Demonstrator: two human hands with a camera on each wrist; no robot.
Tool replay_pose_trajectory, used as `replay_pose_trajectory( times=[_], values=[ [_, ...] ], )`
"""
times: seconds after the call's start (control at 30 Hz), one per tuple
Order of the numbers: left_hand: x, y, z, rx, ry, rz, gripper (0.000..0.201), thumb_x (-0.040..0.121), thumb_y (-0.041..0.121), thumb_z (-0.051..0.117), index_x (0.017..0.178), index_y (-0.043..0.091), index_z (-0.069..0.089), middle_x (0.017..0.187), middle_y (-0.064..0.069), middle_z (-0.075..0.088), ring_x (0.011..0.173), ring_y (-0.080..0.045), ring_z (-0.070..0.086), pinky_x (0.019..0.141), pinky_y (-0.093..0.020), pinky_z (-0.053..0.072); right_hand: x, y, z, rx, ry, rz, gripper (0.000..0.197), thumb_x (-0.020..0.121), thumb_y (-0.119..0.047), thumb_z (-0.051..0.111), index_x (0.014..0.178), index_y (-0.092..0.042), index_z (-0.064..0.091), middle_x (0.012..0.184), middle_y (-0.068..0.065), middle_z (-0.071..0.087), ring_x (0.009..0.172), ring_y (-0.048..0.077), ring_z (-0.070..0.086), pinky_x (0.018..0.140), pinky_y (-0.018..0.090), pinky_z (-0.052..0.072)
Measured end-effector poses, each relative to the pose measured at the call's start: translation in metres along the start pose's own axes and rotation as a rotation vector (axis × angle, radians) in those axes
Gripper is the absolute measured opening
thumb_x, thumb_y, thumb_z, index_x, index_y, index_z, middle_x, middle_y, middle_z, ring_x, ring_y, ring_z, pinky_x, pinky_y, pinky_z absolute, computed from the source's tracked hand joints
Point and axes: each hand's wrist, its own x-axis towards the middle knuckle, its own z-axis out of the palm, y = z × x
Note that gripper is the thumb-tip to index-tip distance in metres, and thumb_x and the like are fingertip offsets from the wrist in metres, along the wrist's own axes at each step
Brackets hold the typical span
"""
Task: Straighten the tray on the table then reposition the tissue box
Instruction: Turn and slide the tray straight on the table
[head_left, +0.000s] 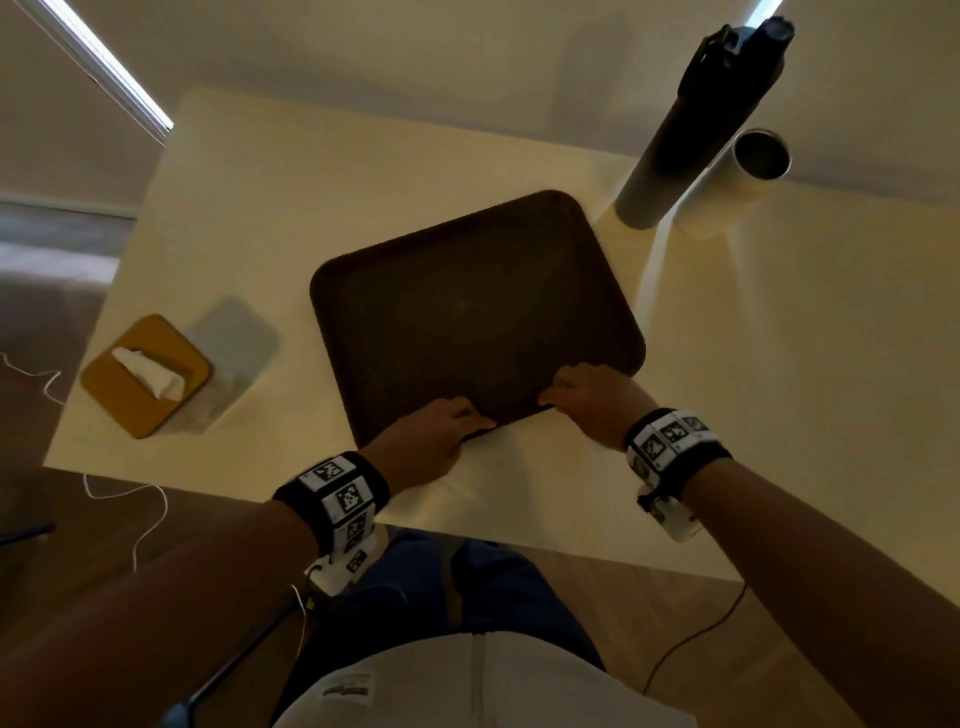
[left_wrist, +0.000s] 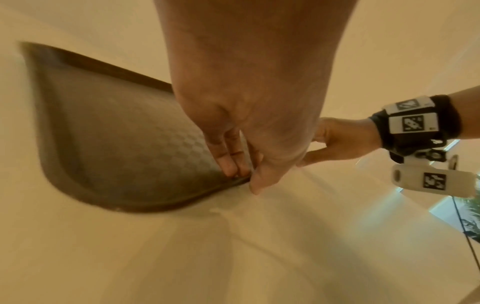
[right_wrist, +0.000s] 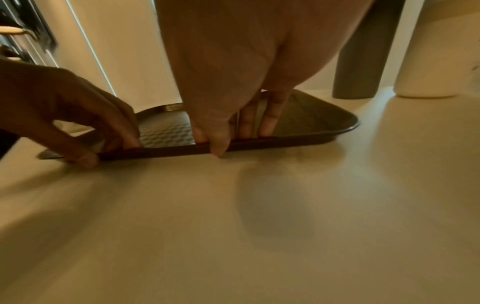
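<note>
A dark brown tray (head_left: 467, 306) lies skewed on the pale table (head_left: 363, 171), its near edge slanting up to the right. My left hand (head_left: 447, 421) pinches the tray's near rim, fingers inside and thumb under the edge (left_wrist: 241, 176). My right hand (head_left: 576, 389) pinches the same rim a little further right (right_wrist: 221, 142). The tray's textured floor (left_wrist: 124, 144) is bare. The tissue box (head_left: 148, 374), with a mustard-yellow top and a white tissue sticking out, stands near the table's left edge, well apart from both hands.
A tall dark bottle (head_left: 691, 135) and a white open cup (head_left: 737, 176) stand at the table's far right, just beyond the tray's far right corner. A white cable (head_left: 145, 519) trails on the floor at the left. The table's near edge runs just below my wrists.
</note>
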Motion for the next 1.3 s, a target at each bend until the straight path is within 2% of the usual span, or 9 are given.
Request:
replay_pose_trajectory(
  times=[0.23,0.37,0.43,0.57,0.67,0.73,0.83,1.0,1.3],
  values=[
    [-0.03,-0.067,-0.037,0.148,0.026,0.01,0.049,0.095,0.005,0.054,0.135,0.032,0.056,0.13,0.003,0.055,0.11,-0.019,0.052,0.088,-0.036,0.052,0.021,-0.081,0.025,0.148,0.121,0.173,0.041,0.081,-0.002,0.071,0.119,-0.017,0.066,0.1,0.01,0.062,0.082,0.028,0.061,0.065,0.037,0.049],
    [-0.034,-0.089,-0.058,0.156,0.071,0.015,0.04,0.094,0.019,0.06,0.132,0.029,0.059,0.13,0.001,0.057,0.116,-0.023,0.054,0.094,-0.039,0.05,0.034,-0.105,0.018,0.277,0.138,0.317,0.038,0.09,-0.012,0.062,0.128,-0.019,0.059,0.111,0.008,0.06,0.093,0.029,0.06,0.075,0.04,0.052],
    [-0.037,-0.098,-0.066,0.173,0.131,-0.075,0.054,0.089,0.042,0.066,0.139,0.028,0.051,0.137,-0.001,0.052,0.124,-0.026,0.05,0.101,-0.041,0.044,0.033,-0.106,0.011,0.333,0.131,0.432,0.045,0.092,-0.025,0.061,0.136,-0.022,0.051,0.124,0.006,0.056,0.106,0.028,0.057,0.088,0.042,0.05],
    [-0.049,-0.109,-0.073,0.156,0.253,-0.414,0.11,0.071,0.081,0.058,0.153,0.017,0.022,0.154,-0.012,0.025,0.139,-0.038,0.029,0.11,-0.052,0.033,0.01,-0.089,0.004,0.393,0.195,0.781,0.083,0.08,-0.055,0.07,0.146,-0.018,0.035,0.147,0.011,0.038,0.131,0.034,0.041,0.106,0.051,0.04],
    [-0.057,-0.114,-0.069,0.169,0.217,-0.523,0.13,0.063,0.091,0.054,0.155,0.011,0.009,0.159,-0.016,0.016,0.142,-0.041,0.021,0.114,-0.054,0.025,-0.006,-0.076,0.008,0.454,0.163,1.007,0.115,0.063,-0.07,0.076,0.15,-0.016,0.024,0.152,0.016,0.027,0.135,0.04,0.032,0.109,0.054,0.036],
    [-0.06,-0.119,-0.067,0.178,0.22,-0.538,0.133,0.061,0.092,0.053,0.155,0.009,0.009,0.158,-0.016,0.018,0.142,-0.041,0.023,0.114,-0.053,0.025,-0.011,-0.069,0.012,0.461,0.108,1.081,0.124,0.056,-0.074,0.077,0.15,-0.014,0.022,0.152,0.017,0.026,0.136,0.041,0.03,0.108,0.055,0.034],
    [-0.06,-0.124,-0.067,0.174,0.254,-0.552,0.13,0.06,0.089,0.058,0.153,0.01,0.014,0.153,-0.015,0.026,0.136,-0.04,0.03,0.111,-0.052,0.03,-0.015,-0.062,0.015,0.46,0.052,1.111,0.123,0.054,-0.074,0.078,0.147,-0.012,0.027,0.147,0.017,0.031,0.133,0.04,0.033,0.107,0.053,0.036],
    [-0.058,-0.122,-0.073,0.191,0.24,-0.575,0.127,0.06,0.086,0.063,0.15,0.007,0.022,0.144,-0.019,0.04,0.13,-0.04,0.039,0.105,-0.051,0.037,-0.016,-0.06,0.02,0.532,0.125,1.073,0.106,0.058,-0.063,0.083,0.14,-0.014,0.039,0.134,0.016,0.043,0.121,0.037,0.045,0.101,0.049,0.042],
    [-0.044,-0.128,-0.085,0.156,0.23,-0.621,0.128,0.059,0.083,0.068,0.152,0.009,0.02,0.147,-0.02,0.038,0.133,-0.041,0.038,0.107,-0.054,0.036,-0.008,-0.043,0.017,0.577,0.191,0.982,0.11,0.063,-0.063,0.08,0.149,-0.019,0.028,0.134,0.018,0.041,0.123,0.04,0.043,0.102,0.053,0.044]
  ],
)
